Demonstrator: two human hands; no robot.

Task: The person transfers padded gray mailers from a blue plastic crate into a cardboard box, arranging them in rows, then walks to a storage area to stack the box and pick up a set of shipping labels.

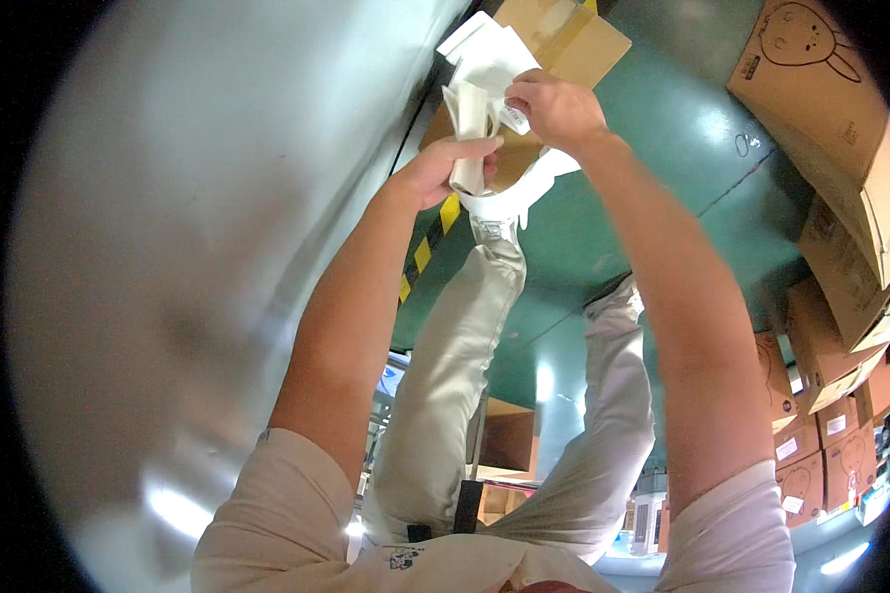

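Note:
My left hand (437, 170) is closed around a roll of white label strip (472, 133), its thumb lying across the front. My right hand (561, 109) pinches the edge of a white label sheet (492, 61) with faint print, just right of the roll. Part of that sheet extends beyond the hands, over a brown cardboard box (588, 49). A loose white strip (504, 205) curls below the roll and bends up toward the right forearm. The fingertips of the right hand are partly hidden, so the exact grip cannot be seen.
A large grey-white surface (198, 198) rises along my left side. Yellow-black tape (422, 255) runs along the green floor (682, 128). Several cardboard boxes (831, 89) are stacked at the right. My legs (445, 356) stretch forward beneath my arms.

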